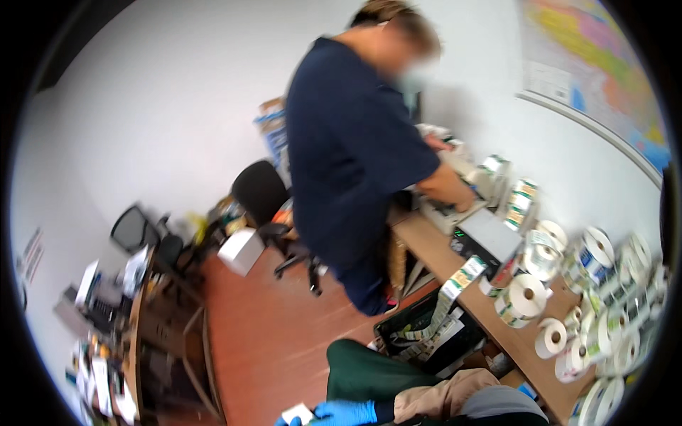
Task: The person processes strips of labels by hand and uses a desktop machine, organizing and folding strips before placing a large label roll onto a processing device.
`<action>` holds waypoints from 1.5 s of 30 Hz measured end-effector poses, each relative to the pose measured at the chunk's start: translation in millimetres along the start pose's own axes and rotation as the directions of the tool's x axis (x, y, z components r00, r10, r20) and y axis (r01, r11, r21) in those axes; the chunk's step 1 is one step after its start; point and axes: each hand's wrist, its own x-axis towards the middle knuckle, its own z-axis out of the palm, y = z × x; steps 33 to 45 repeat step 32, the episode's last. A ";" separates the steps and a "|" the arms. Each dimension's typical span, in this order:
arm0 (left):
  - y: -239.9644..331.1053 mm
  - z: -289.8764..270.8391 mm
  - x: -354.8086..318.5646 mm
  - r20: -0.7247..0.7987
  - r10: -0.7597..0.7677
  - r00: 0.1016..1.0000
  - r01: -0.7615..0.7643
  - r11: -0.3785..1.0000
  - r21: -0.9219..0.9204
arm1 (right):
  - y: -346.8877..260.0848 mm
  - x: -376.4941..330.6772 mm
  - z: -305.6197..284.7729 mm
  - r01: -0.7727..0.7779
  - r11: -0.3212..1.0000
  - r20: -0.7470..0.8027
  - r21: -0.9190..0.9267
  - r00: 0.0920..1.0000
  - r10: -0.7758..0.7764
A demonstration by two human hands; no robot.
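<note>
At the bottom edge my right hand (339,412), in a blue glove, reaches in from the right in a tan sleeve with a dark cuff. Its fingers are closed on a small white flat piece (297,413), whose exact kind I cannot make out. A bit of blue glove shows at the lower left of that piece, seemingly my left hand (283,422). The frame cuts most of it off, so its grip is unclear. Dark green cloth (369,373) lies just above my right hand.
A person (355,156) in dark blue bends over a machine on the brown bench (426,241). Label rolls (522,298) crowd the bench beside a scale (483,241). Below stands a black crate (383,330) with label strips. Office chairs (261,192) and a cluttered desk (135,312) are left.
</note>
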 end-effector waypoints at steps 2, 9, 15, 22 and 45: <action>21.9 19.6 -6.0 0.144 0.017 0.989 -0.028 0.997 0.076 | -15.3 -7.0 -11.6 -0.064 0.969 0.010 0.238 0.998 0.064; 6.0 23.1 1.7 0.006 -0.086 0.996 0.086 0.996 -0.036 | -35.6 -18.2 -11.0 -0.073 0.994 -0.132 0.076 0.988 0.083; -1.6 12.1 1.5 0.029 -0.127 0.991 0.129 0.990 -0.065 | -40.7 -7.1 -7.8 0.209 0.972 -0.150 -0.110 0.963 -0.224; -12.7 10.3 4.6 0.448 0.096 0.889 0.056 0.948 -0.314 | -49.5 -17.2 4.8 0.319 0.864 -0.171 -0.389 0.897 -0.408; -17.0 29.8 21.1 0.048 0.263 0.964 -0.266 0.963 0.052 | 12.3 -17.0 -15.4 -0.086 0.986 -0.147 0.145 0.983 0.107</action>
